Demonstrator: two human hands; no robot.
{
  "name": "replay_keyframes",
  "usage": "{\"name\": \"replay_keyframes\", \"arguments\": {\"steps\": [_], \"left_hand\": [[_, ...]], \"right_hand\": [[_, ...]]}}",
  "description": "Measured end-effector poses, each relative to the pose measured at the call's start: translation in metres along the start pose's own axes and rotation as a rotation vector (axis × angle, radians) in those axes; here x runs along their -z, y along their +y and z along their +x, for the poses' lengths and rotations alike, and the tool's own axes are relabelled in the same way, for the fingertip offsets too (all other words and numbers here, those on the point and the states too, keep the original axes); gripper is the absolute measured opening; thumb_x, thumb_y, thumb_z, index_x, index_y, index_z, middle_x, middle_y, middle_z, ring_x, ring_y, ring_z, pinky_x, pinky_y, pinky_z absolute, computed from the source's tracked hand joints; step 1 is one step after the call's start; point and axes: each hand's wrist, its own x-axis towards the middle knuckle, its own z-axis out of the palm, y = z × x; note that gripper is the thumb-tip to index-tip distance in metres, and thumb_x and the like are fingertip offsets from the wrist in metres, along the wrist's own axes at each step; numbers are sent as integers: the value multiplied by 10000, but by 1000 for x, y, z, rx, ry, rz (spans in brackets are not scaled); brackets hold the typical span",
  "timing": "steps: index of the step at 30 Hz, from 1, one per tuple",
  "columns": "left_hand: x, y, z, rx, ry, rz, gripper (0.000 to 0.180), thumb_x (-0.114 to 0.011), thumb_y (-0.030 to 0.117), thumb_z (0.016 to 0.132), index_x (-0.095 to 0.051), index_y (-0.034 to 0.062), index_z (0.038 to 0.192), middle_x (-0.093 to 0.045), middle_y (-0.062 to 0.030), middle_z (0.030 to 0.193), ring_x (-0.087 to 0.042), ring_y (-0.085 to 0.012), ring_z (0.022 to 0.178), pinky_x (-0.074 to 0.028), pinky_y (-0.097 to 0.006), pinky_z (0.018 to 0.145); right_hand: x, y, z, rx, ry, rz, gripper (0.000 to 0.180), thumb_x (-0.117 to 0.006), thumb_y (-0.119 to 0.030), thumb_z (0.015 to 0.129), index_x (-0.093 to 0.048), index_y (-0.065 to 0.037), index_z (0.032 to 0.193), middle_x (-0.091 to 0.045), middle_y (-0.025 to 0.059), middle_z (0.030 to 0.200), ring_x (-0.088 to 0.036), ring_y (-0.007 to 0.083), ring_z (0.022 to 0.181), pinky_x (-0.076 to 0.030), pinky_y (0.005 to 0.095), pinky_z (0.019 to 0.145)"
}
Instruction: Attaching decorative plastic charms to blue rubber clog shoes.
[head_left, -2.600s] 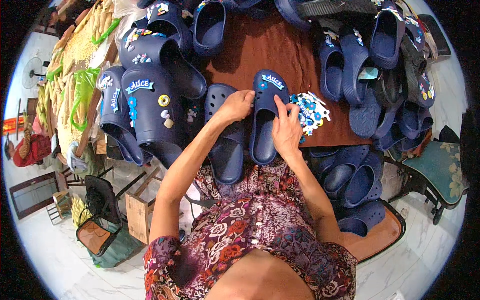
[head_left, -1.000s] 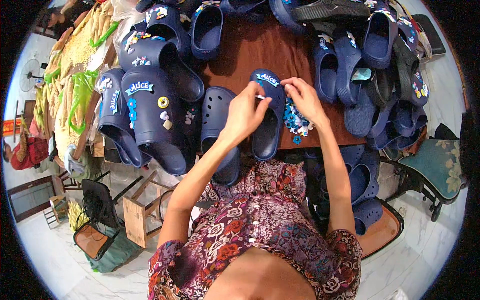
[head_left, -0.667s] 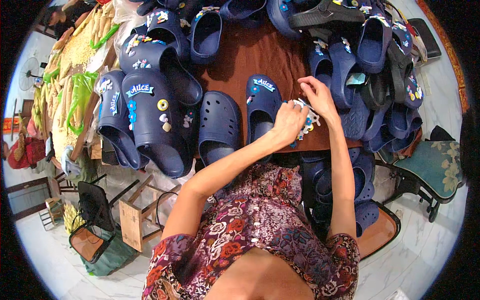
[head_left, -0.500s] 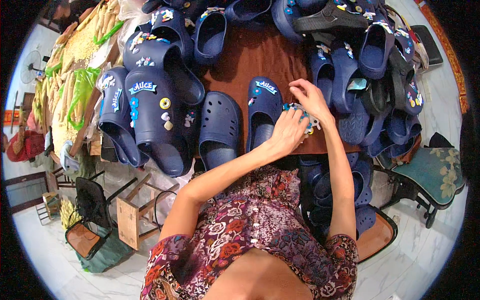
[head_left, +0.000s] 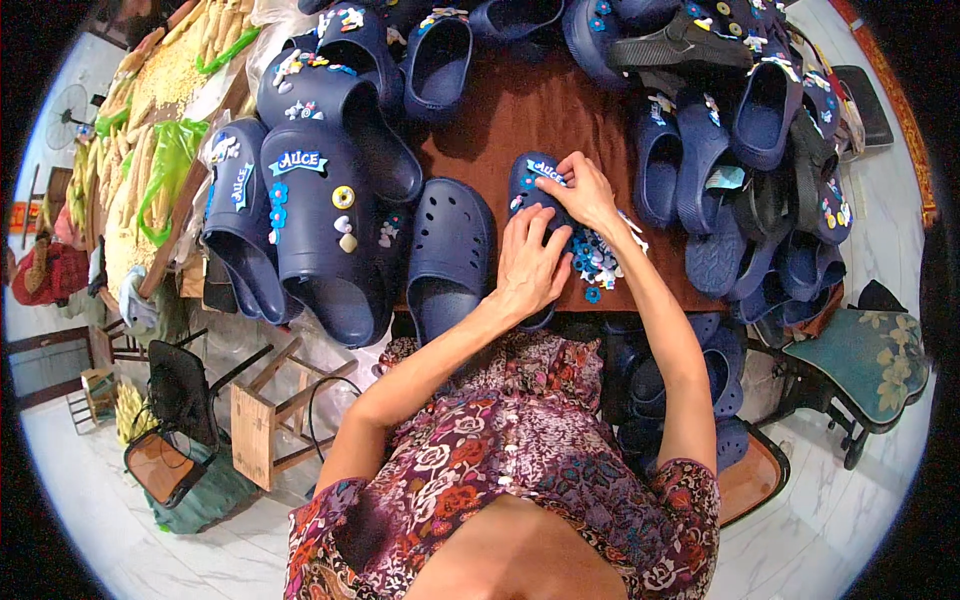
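Note:
A navy clog point(head_left: 519, 188) lies on the brown cloth in front of me, partly covered by both hands. My left hand point(head_left: 533, 255) curves over its foot opening, gripping it with fingers slightly spread. At its toe, my right hand point(head_left: 582, 192) is closed in a pinch beside a blue banner charm point(head_left: 541, 169). Whatever sits between those fingertips is too small to make out. Under my right wrist is a loose pile of small charms point(head_left: 598, 262), blue, white and yellow. A plain navy clog point(head_left: 450, 245) with bare holes stands just left.
Decorated navy clogs point(head_left: 325, 215) are stacked on the left, and more clogs point(head_left: 760, 115) with black ones crowd the right. The brown cloth point(head_left: 510, 110) covers the table. A wooden stool point(head_left: 255, 432), a folding chair point(head_left: 180, 410) and a green-seated chair point(head_left: 860, 350) stand around.
My left hand has left the charm pile and moved left onto the clog. My right hand has come over the clog's toe. More of the charms now show.

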Motion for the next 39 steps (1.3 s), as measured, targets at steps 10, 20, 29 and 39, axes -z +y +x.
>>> {"name": "replay_keyframes", "arguments": {"steps": [10,20,29,39], "left_hand": [[1,-1,2,-27,-15,52,382,-728,158,757,-620,67,1112,-473,-216,1290,-411,-431,1261,-369,-549,1047],[-7,0,0,-28,20,46,399,-721,146,721,-614,52,1093,-473,-220,1282,-396,-435,1260,-351,-570,1054],[-9,-2,-2,-24,19,48,412,-727,136,691,-607,64,1078,-469,-225,1273,-395,-440,1256,-352,-583,1050],[-9,-3,-1,-11,23,33,389,-718,147,703,-588,51,1057,-482,-240,1266,-410,-443,1254,-320,-590,1090]], "right_hand": [[16,1,18,-129,-263,87,487,-811,-265,773,-576,-3,1109,-686,190,992,-677,324,932,-530,429,794],[10,1,1,570,-31,-574,121,-535,-76,872,-515,-40,986,-526,134,929,-601,309,896,-503,437,773],[4,17,15,546,-54,-211,90,-502,-51,908,-494,-28,996,-532,198,922,-581,439,861,-488,496,718],[32,25,-2,374,166,-136,115,-508,-114,979,-573,-59,1057,-593,181,970,-610,428,882,-501,493,722]]}}
